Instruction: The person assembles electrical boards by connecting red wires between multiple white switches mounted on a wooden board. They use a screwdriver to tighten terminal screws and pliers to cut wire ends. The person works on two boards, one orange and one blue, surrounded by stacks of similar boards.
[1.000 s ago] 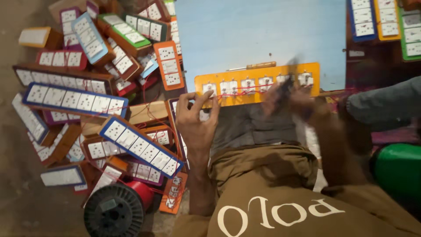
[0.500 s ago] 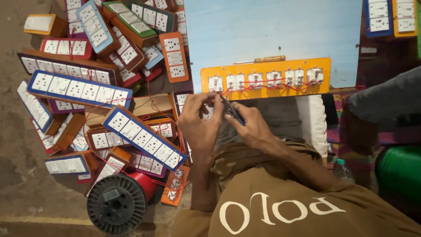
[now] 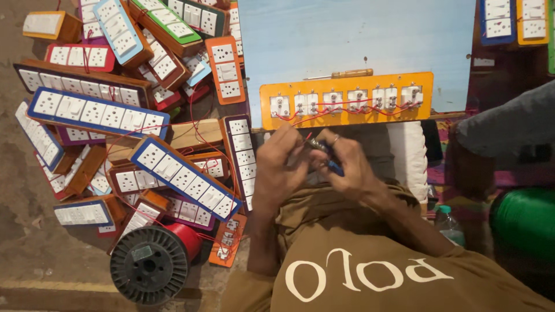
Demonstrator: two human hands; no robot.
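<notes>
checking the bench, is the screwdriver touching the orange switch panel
Apart: the head view shows a strip of blue board between the screwdriver and the orange switch panel.

glossy orange plastic switch panel [image 3: 347,118], wooden-handled screwdriver [image 3: 341,74], matt black plastic spool [image 3: 149,265]

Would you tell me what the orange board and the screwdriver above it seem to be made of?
Orange board: probably painted wood or laminate; flat, matte, even colour, with white plastic-looking sockets set in. Screwdriver: grey metal shaft, glossy amber handle, likely plastic, though wood is possible.
</notes>
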